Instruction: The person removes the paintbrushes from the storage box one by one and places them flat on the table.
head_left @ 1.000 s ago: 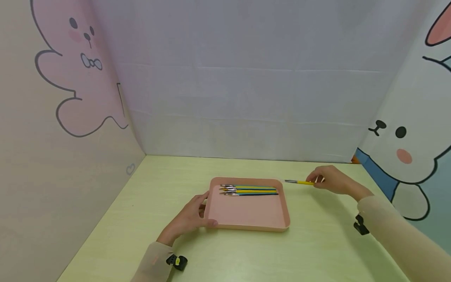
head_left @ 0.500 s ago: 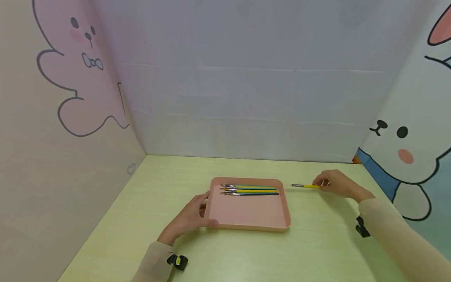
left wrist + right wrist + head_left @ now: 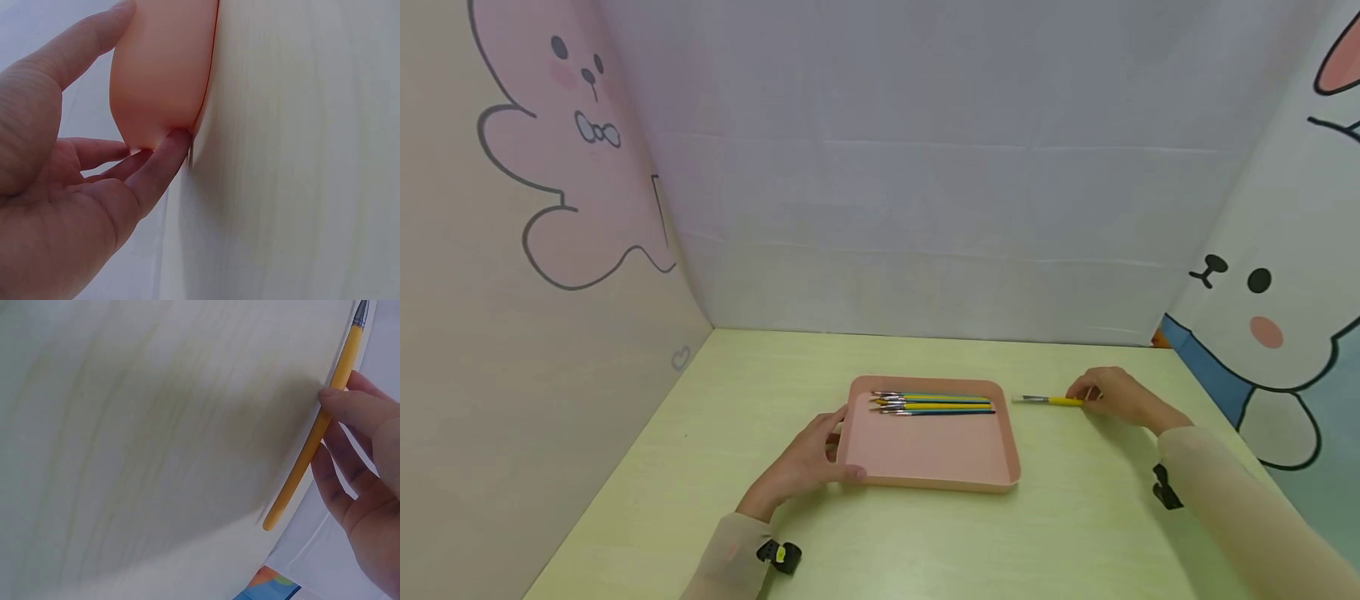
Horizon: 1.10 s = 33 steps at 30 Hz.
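Observation:
My right hand (image 3: 1116,396) pinches a yellow-handled paintbrush (image 3: 1063,402) between thumb and fingers, right of the tray. In the right wrist view the brush's yellow handle (image 3: 305,453) runs close along the table, its metal ferrule toward the top. At the tray's near left corner my left hand (image 3: 808,454) holds the pink tray (image 3: 928,450), thumb on the front side and fingers along the left side. The left wrist view shows the fingers (image 3: 165,162) curled at the tray's corner. Several paintbrushes (image 3: 936,405), yellow, green and blue, lie side by side in the tray's far half.
The pale wooden table (image 3: 925,542) carries the tray near its middle. A white sheet (image 3: 925,208) stands behind it. Panels with a pink cartoon animal (image 3: 572,192) and a white cartoon animal (image 3: 1277,283) flank it at left and right.
My right hand has moved the yellow paintbrush rightward and a little nearer, down toward the table. The left hand and the tray have stayed put.

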Tool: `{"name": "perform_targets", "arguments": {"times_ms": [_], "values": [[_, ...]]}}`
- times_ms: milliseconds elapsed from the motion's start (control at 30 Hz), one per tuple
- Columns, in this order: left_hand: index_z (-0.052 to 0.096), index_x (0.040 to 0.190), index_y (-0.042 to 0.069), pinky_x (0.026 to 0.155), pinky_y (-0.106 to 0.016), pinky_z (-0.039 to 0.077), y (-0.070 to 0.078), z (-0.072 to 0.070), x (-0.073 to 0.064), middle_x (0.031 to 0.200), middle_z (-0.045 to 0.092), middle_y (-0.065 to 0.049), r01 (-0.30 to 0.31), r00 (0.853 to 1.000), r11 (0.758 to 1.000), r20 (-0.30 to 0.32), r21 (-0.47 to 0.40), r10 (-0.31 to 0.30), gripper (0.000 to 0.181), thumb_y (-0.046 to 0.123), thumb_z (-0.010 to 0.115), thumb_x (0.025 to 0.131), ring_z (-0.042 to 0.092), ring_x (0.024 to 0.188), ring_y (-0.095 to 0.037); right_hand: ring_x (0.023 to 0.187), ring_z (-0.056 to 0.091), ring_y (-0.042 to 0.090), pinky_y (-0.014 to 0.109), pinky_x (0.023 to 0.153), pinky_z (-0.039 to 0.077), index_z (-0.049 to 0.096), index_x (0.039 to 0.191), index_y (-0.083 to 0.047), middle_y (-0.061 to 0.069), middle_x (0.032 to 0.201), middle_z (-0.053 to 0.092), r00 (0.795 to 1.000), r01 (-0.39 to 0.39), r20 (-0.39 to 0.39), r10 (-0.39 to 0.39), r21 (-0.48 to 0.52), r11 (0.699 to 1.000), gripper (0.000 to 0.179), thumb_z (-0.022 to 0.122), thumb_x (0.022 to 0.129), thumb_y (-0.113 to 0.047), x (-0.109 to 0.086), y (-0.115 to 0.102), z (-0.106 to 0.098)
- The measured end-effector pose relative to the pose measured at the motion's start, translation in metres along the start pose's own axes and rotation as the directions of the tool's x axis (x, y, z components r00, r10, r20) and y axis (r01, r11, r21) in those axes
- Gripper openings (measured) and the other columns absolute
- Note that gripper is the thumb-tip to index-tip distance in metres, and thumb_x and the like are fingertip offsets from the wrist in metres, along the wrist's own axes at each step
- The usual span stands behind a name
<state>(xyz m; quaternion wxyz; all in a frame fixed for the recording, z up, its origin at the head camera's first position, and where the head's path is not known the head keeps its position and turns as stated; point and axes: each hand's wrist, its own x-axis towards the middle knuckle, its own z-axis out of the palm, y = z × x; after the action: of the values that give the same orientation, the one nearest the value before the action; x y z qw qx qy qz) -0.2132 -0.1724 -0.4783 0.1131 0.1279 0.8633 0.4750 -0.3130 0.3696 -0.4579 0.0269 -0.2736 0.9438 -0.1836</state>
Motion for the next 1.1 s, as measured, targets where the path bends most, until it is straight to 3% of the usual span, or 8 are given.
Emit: {"name": "perform_targets", "arguments": {"times_ms": [567, 1100], "values": [[0.027, 0.169, 0.011, 0.111, -0.05, 0.053, -0.0001, -0.0005, 0.0007, 0.159, 0.041, -0.018, -0.005, 1.0, 1.0, 0.005, 0.005, 0.005, 0.114, 0.032, 0.096, 0.08, 0.057, 0.136, -0.036, 0.085, 0.068, 0.016, 0.032, 0.075, 0.06, 0.08, 0.108, -0.004, 0.004, 0.099, 0.074, 0.997, -0.07, 0.019, 0.069, 0.022, 0.997, 0.022, 0.077, 0.089, 0.008, 0.0012, -0.0012, 0.0035], [0.028, 0.169, 0.011, 0.112, -0.049, 0.053, -0.0017, -0.0007, 0.0006, 0.159, 0.041, -0.017, -0.009, 1.0, 1.0, 0.007, -0.022, 0.009, 0.114, 0.032, 0.096, 0.08, 0.057, 0.137, -0.036, 0.091, 0.068, 0.022, 0.036, 0.077, 0.059, 0.079, 0.114, -0.001, 0.008, 0.105, 0.075, 0.996, -0.083, 0.026, 0.082, 0.024, 0.996, 0.025, 0.077, 0.09, 0.005, -0.0002, -0.0072, -0.0015]]}}
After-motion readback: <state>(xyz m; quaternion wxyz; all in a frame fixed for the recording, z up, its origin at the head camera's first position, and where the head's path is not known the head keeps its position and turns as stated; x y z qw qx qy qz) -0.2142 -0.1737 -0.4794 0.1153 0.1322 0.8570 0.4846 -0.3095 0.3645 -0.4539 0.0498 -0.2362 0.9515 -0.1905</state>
